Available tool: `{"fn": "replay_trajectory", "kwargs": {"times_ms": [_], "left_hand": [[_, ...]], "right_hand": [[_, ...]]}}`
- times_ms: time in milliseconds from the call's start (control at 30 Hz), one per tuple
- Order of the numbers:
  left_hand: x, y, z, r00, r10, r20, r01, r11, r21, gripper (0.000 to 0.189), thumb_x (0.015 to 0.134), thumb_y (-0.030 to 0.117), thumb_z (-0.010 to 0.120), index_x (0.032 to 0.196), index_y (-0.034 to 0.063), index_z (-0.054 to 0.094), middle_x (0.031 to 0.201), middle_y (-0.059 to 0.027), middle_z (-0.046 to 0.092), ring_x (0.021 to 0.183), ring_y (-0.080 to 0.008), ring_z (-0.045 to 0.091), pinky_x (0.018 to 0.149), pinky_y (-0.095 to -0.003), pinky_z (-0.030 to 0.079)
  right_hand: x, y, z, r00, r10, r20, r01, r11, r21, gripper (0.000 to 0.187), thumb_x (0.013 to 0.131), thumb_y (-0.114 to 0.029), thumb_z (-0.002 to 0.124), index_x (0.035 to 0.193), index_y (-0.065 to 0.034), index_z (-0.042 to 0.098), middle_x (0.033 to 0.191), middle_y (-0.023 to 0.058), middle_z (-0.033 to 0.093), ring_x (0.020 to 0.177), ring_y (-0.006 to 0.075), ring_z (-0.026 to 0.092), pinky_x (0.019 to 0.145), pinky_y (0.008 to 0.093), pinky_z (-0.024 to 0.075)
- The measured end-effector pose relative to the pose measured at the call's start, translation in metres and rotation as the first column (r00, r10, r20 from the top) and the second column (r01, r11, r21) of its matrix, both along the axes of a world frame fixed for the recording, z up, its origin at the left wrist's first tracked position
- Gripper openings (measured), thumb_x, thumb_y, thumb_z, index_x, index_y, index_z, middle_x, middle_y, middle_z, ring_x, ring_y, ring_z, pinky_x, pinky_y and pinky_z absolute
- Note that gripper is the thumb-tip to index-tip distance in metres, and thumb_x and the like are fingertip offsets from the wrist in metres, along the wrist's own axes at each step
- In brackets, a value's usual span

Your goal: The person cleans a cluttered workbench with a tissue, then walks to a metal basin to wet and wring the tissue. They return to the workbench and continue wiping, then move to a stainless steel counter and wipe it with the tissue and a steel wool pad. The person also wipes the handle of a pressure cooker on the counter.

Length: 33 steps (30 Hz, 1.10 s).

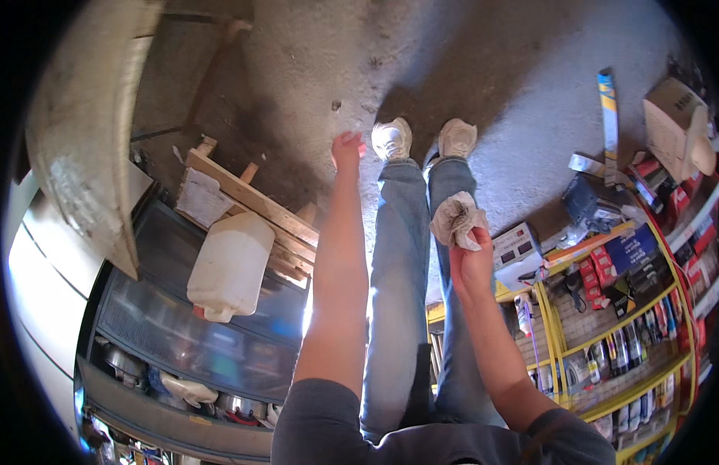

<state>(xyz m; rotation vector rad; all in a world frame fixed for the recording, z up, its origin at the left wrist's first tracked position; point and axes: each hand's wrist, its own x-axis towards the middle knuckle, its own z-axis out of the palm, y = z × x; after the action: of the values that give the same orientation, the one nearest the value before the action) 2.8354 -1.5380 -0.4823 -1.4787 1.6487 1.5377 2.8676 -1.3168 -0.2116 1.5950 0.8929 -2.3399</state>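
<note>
My right hand (474, 263) grips a crumpled white rag or paper wipe (456, 220), which has dark smudges on it. It is held in front of my right trouser leg. My left hand (347, 150) hangs over the floor beside my left shoe (392, 138), its fingers loosely bent and slightly apart, with nothing seen in them. Left of my left forearm is a white plastic jerrycan (232, 261) with a red cap, next to a wooden pallet or frame (254, 200).
Yellow-framed wire shelves (615, 343) with bottles and boxes stand on the right. Beyond them are a cardboard box (673, 125) and a long narrow carton (608, 122). A dark mesh-fronted cabinet (179, 314) with pots is at left, below a large pale panel (86, 128). Concrete floor (313, 58) lies ahead.
</note>
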Motion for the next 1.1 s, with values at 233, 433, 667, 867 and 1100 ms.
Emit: {"fn": "replay_trajectory", "kwargs": {"times_ms": [233,433,667,867,1100], "left_hand": [[-0.039,-0.03,-0.122,0.995,0.103,0.018,-0.085,0.899,-0.429,0.044,0.07,0.014,0.08,0.099,-0.001,0.051,0.075,-0.0124,0.061,0.051,-0.0215,0.061,0.049,-0.0336,0.052],[-0.039,-0.016,-0.108,0.871,-0.357,0.338,0.491,0.591,-0.64,0.031,0.066,0.026,0.079,0.079,0.0052,0.06,0.08,-0.0124,0.065,0.073,-0.0278,0.064,0.068,-0.0386,0.052],[0.018,0.043,0.096,0.986,-0.168,-0.007,0.167,0.985,-0.049,0.013,0.08,0.016,0.061,0.084,0.0042,0.058,0.072,-0.01,0.064,0.069,-0.0212,0.063,0.061,-0.0337,0.052],[-0.039,0.086,0.308,0.959,-0.197,-0.205,0.243,0.942,0.23,0.027,0.08,0.001,0.063,0.103,0.0009,0.05,0.096,-0.01,0.057,0.082,-0.0206,0.062,0.071,-0.0325,0.054],[-0.128,0.133,0.459,0.608,-0.608,-0.511,0.779,0.582,0.233,0.026,0.079,-0.006,0.064,0.101,0.002,0.053,0.096,-0.0066,0.057,0.089,-0.017,0.058,0.078,-0.0297,0.052]], "right_hand": [[0.002,0.022,-0.031,0.994,0.047,0.103,-0.04,0.997,-0.07,0.032,0.098,-0.018,0.046,0.127,-0.0048,0.049,0.124,0.0074,0.053,0.115,0.0218,0.053,0.101,0.0405,0.0424],[0.007,0.033,-0.049,0.98,0.169,0.103,-0.17,0.985,-0.001,0.026,0.096,-0.013,0.05,0.12,-0.0035,0.053,0.119,0.0068,0.056,0.11,0.0174,0.054,0.099,0.0349,0.042],[0.003,0.047,0.005,0.983,0.13,0.13,-0.127,0.991,-0.035,0.024,0.094,-0.011,0.052,0.116,-0.0035,0.056,0.114,0.0046,0.058,0.102,0.0159,0.056,0.091,0.0311,0.0444],[-0.041,0.122,0.125,0.938,0.271,-0.214,-0.259,0.962,0.086,0.022,0.092,-0.009,0.053,0.113,-0.0043,0.058,0.11,0.0035,0.06,0.103,0.0157,0.058,0.091,0.0302,0.0454],[0.047,0.151,0.266,0.898,-0.041,-0.439,0.191,0.934,0.304,0.023,0.086,-0.003,0.06,0.109,-0.0055,0.062,0.104,0.0022,0.062,0.1,0.0139,0.058,0.089,0.0302,0.0453]]}}
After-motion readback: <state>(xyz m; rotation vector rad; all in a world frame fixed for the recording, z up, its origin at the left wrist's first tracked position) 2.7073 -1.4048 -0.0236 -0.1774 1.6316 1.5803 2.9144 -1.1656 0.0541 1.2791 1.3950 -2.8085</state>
